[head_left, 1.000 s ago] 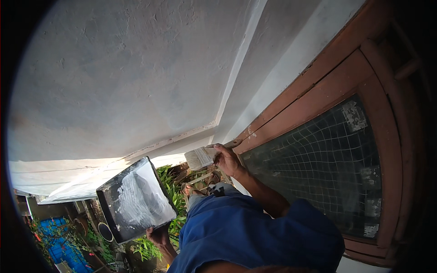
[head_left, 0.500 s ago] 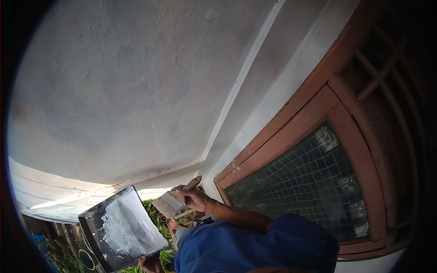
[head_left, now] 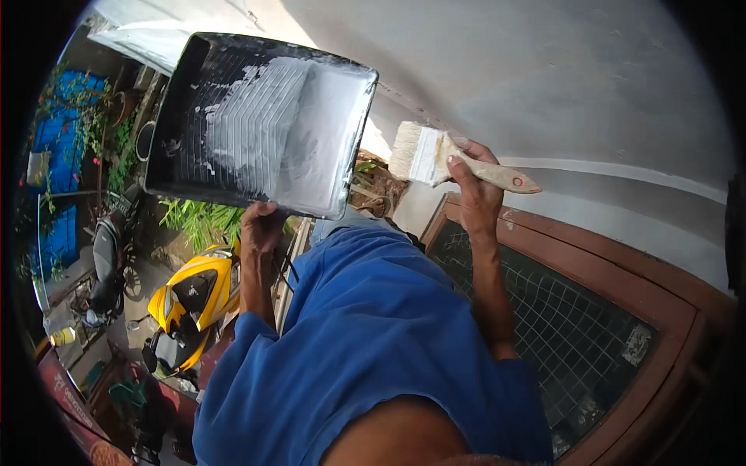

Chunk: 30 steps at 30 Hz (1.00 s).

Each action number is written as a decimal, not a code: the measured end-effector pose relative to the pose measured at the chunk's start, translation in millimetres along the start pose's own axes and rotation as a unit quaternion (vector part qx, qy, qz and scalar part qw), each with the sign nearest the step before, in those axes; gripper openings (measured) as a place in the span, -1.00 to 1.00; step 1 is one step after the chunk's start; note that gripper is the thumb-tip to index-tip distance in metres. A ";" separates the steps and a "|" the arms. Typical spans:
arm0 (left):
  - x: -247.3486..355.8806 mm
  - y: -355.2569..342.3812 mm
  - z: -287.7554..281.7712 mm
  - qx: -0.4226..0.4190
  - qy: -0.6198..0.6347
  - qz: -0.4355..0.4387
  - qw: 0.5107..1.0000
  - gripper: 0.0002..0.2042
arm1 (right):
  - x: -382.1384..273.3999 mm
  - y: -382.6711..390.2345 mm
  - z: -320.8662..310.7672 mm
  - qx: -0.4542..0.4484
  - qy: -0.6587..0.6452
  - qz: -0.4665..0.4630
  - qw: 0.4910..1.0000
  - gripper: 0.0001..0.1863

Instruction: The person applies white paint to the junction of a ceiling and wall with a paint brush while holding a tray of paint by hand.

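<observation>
With my left hand I grip the near edge of a black paint tray. White paint fills its right part and streaks across the ribbed slope, while the left part shows bare black. To the right of the tray, my right hand is closed around a wide paintbrush. Its pale bristles point left toward the tray, a short gap away from it. The wooden handle sticks out to the right, past my fingers. Both hands are held out in front of my blue shirt.
A grey plastered wall rises beyond the brush. To the right is a brown-framed window with wire mesh. Below on the left stand a yellow motorcycle, a dark motorcycle and green plants.
The view has swung down and left from the wall and window. The tray and brush now appear higher in the picture, and the motorcycles have come into sight. Both hands keep their hold.
</observation>
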<state>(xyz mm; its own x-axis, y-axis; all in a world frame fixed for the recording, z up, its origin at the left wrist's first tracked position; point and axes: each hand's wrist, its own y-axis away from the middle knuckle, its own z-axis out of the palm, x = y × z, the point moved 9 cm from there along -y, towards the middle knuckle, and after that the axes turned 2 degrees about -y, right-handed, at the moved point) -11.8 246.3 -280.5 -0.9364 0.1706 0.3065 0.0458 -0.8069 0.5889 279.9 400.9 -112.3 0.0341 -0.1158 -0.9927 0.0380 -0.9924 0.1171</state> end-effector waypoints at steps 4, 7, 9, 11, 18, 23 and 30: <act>-2.1 7.1 5.3 0.006 -0.038 0.007 0.999 -0.67 | -12.5 0.7 27.8 -0.031 0.046 -0.046 0.997 -0.70; -5.9 8.3 -5.0 -0.005 -0.002 0.022 1.000 -0.67 | -13.8 -6.5 50.9 -0.062 0.122 -0.099 0.986 -0.74; -10.3 7.0 -13.4 0.017 -0.010 0.026 0.999 -0.66 | -6.0 -12.7 65.9 -0.079 0.135 -0.117 0.981 -0.76; -13.1 5.0 -25.3 0.041 -0.024 0.029 0.998 -0.60 | -3.7 -12.9 84.6 -0.092 0.135 -0.140 0.977 -0.80; -11.8 9.4 -1.9 0.033 -0.030 0.028 0.999 -0.49 | 26.8 -2.7 131.1 -0.113 0.229 -0.209 0.944 -0.84; -13.8 10.9 -16.3 0.050 -0.022 0.030 0.998 -0.56 | 39.2 4.9 141.3 -0.125 0.225 -0.162 0.953 -0.84; -10.3 14.2 -1.2 0.065 -0.030 0.045 0.996 -0.89 | 41.7 23.5 159.2 -0.154 0.233 -0.198 0.940 -0.85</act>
<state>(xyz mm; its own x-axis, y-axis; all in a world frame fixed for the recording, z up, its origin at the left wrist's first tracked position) -1.9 232.4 -276.2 -0.9042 0.1379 0.4043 0.1766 -0.7411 0.6477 123.2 366.1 -155.7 0.3868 0.3625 -0.8479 0.4250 -0.8861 -0.1849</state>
